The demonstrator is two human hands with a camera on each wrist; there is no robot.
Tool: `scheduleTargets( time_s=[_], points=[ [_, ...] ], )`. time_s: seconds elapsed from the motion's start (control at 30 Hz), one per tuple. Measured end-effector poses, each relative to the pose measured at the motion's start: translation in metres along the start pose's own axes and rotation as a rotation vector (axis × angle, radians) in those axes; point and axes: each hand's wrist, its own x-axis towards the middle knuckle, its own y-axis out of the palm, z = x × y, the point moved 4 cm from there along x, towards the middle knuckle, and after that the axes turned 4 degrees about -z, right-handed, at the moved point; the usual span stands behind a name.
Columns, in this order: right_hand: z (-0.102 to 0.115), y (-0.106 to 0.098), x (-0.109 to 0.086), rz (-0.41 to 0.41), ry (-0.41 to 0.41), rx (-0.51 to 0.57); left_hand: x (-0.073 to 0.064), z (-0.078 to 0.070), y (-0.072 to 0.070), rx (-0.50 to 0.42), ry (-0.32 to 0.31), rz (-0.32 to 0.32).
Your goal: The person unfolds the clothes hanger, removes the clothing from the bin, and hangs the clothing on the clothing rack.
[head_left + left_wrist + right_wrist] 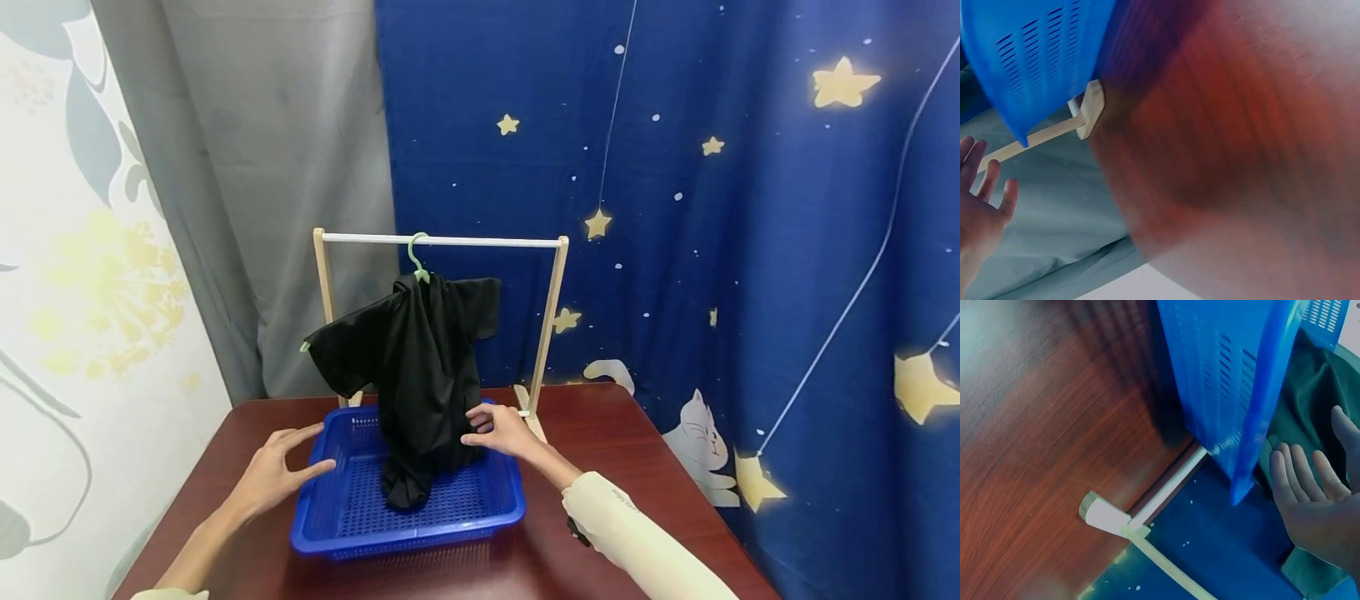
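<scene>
A black short-sleeved garment [431, 367] hangs on a light green hanger [420, 265], whose hook loops over a white rod. Its left sleeve slants downward, with a green hanger tip poking out. The lower end of the cloth bunches inside a blue perforated basket [322, 537]. My right hand [501, 428] hovers at the garment's lower right side, fingers loosely bent around no cloth; in the right wrist view this hand [1319, 506] shows spread fingers beside the dark fabric. By the basket's left rim, my left hand [272, 473] has thumb and fingers apart, holding nothing.
Behind the basket stands a small rack with wooden posts [550, 321] and a white top rod [487, 242]. One rack foot [1105, 515] rests on the reddish-brown table [600, 500]. Grey [285, 125] and blue star-printed curtains [675, 250] hang at the back.
</scene>
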Motion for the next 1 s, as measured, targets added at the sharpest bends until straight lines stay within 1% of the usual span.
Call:
scheduleTargets(
  time_s=[0.2, 0.3, 0.37, 0.47, 0.6, 0.73, 0.8, 1.0],
  points=[
    [0.005, 0.014, 0.002, 0.063, 0.029, 0.015, -0.014, 0.006, 0.009, -0.019, -0.009, 0.013],
    [0.005, 0.022, 0.003, 0.086, 0.066, 0.009, -0.018, 0.007, 0.012, -0.025, -0.015, 0.015],
    [0.003, 0.028, 0.004, 0.102, 0.104, -0.011, -0.020, 0.008, 0.015, -0.027, -0.017, 0.018],
    [0.001, 0.037, 0.005, 0.137, 0.168, -0.076, -0.023, 0.010, 0.019, -0.037, -0.022, 0.021],
    [0.002, 0.047, 0.008, 0.192, 0.219, -0.142, -0.026, 0.013, 0.021, -0.054, -0.043, 0.020],
    [0.003, 0.058, 0.012, 0.224, 0.251, -0.128, -0.027, 0.016, 0.020, -0.066, -0.065, 0.018],
    [0.002, 0.063, 0.014, 0.227, 0.259, -0.108, -0.028, 0.017, 0.020, -0.073, -0.071, 0.022],
    [-0.006, 0.078, 0.020, 0.190, 0.262, -0.038, -0.031, 0.020, 0.020, -0.100, -0.085, 0.021]
  ],
)
